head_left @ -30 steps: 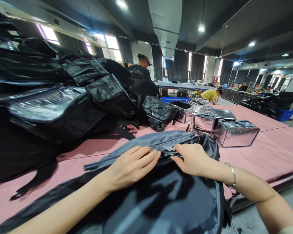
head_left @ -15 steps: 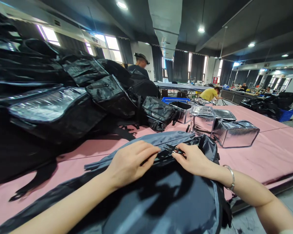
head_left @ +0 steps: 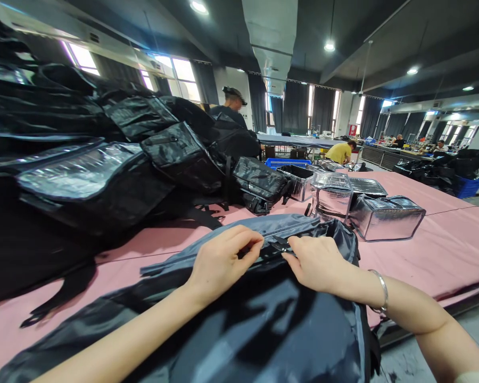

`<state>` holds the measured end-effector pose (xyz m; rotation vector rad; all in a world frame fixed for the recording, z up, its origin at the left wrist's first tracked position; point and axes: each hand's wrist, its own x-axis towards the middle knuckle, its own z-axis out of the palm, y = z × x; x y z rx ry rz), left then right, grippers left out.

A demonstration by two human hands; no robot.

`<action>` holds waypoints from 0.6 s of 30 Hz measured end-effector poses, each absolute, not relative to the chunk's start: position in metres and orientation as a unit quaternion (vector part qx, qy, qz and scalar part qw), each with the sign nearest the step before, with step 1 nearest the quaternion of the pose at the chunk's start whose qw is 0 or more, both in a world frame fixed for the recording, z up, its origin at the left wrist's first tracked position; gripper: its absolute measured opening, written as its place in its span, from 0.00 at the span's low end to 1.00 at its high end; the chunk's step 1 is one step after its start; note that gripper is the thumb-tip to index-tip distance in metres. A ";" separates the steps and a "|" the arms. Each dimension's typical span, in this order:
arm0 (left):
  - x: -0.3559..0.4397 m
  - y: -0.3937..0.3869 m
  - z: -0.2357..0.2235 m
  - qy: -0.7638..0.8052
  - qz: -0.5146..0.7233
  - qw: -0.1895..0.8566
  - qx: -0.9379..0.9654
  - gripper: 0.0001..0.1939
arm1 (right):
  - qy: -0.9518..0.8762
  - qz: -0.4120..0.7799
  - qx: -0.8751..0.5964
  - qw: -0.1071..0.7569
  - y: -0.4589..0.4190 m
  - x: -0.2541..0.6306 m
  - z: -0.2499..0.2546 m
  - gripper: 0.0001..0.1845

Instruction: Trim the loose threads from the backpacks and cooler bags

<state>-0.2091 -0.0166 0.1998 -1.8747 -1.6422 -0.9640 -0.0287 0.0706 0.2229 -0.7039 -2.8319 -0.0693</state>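
Observation:
A large dark grey-blue fabric bag (head_left: 263, 330) lies on the pink table (head_left: 435, 239) right in front of me. My left hand (head_left: 221, 258) grips the bag's top seam with curled fingers, just left of the zipper. My right hand (head_left: 315, 260), with a silver bangle on its wrist, pinches the zipper pull (head_left: 279, 246) at the same seam. The two hands are a few centimetres apart.
A tall heap of black and silver-lined bags (head_left: 104, 154) fills the table's left side. Silver insulated boxes (head_left: 385, 215) stand to the right. A person in a cap (head_left: 231, 103) stands beyond the heap; another in yellow (head_left: 341, 151) bends at a far table.
Both hands have shifted slightly along the seam. My left fingers have curled tighter round the bag's edge, and my right hand has drawn closer to them at the zipper.

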 end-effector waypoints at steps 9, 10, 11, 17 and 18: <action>-0.208 -0.018 0.203 -0.582 -0.376 0.201 -0.692 0.09 | -0.970 0.003 -0.205 0.133 0.077 -0.030 0.234 0.14; -0.209 -0.020 0.205 -0.584 -0.386 0.187 -0.689 0.09 | -0.968 0.031 -0.201 0.146 0.081 -0.029 0.234 0.14; -0.209 -0.021 0.208 -0.589 -0.395 0.171 -0.684 0.09 | -0.964 0.066 -0.199 0.163 0.086 -0.027 0.235 0.14; -0.216 -0.031 0.221 -0.609 -0.433 0.141 -0.649 0.10 | -0.897 0.212 -0.220 0.319 0.140 0.000 0.245 0.16; -0.217 -0.031 0.222 -0.609 -0.435 0.131 -0.650 0.11 | -0.887 0.224 -0.228 0.334 0.150 0.007 0.246 0.17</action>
